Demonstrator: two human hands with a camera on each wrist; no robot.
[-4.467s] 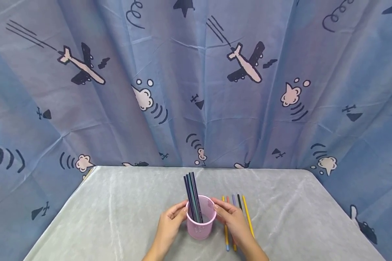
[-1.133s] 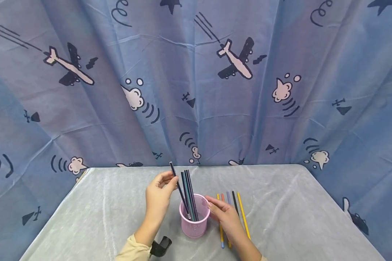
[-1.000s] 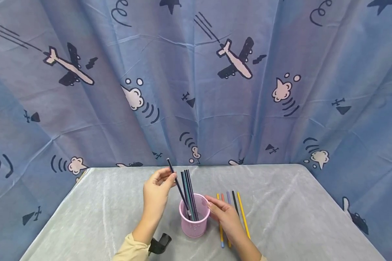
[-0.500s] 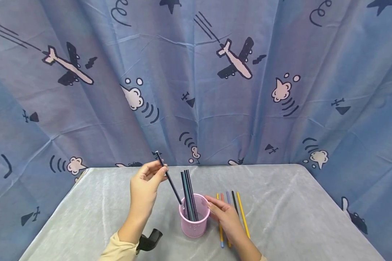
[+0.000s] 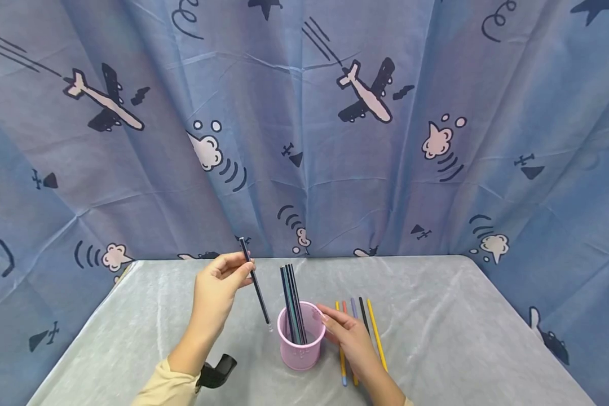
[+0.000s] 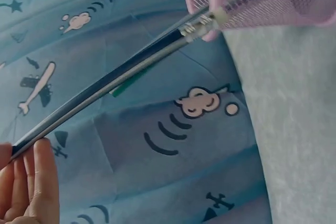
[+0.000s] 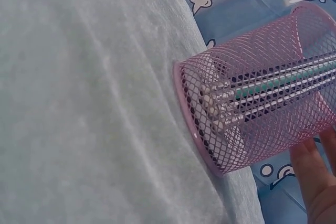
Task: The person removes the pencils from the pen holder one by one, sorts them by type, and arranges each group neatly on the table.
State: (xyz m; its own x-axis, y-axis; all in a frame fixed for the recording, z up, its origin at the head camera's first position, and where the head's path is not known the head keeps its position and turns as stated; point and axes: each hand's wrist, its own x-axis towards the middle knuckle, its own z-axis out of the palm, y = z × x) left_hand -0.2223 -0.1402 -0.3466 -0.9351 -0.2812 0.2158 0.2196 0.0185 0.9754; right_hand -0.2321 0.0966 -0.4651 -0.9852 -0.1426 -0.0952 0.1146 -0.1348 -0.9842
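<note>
My left hand [image 5: 215,296] pinches a dark striped pencil [image 5: 257,290] near its upper end, left of the pink mesh pen cup [image 5: 300,356]. The pencil slants down to the right, its pale lower end just outside the cup's rim. In the left wrist view, thumb and fingertips hold the pencil [image 6: 94,95] at one end, with a silvery ferrule at the other. Several more dark and teal pencils [image 5: 290,293] lean together inside the cup. My right hand [image 5: 352,341] holds the cup's right side by the rim. The cup [image 7: 252,98] stands upright on the table.
Several coloured pencils, among them a yellow pencil [image 5: 377,332] and a black pencil [image 5: 364,313], lie beside and partly under the right forearm. A grey cloth [image 5: 462,338] covers the table. Behind it hangs a blue curtain [image 5: 304,141] with airplane prints. A black wrist device [image 5: 219,371] sticks out at my left wrist.
My left hand has let go of the cup, taken one pencil, and drawn it up and left out of the cup. My right hand has stayed at the cup.
</note>
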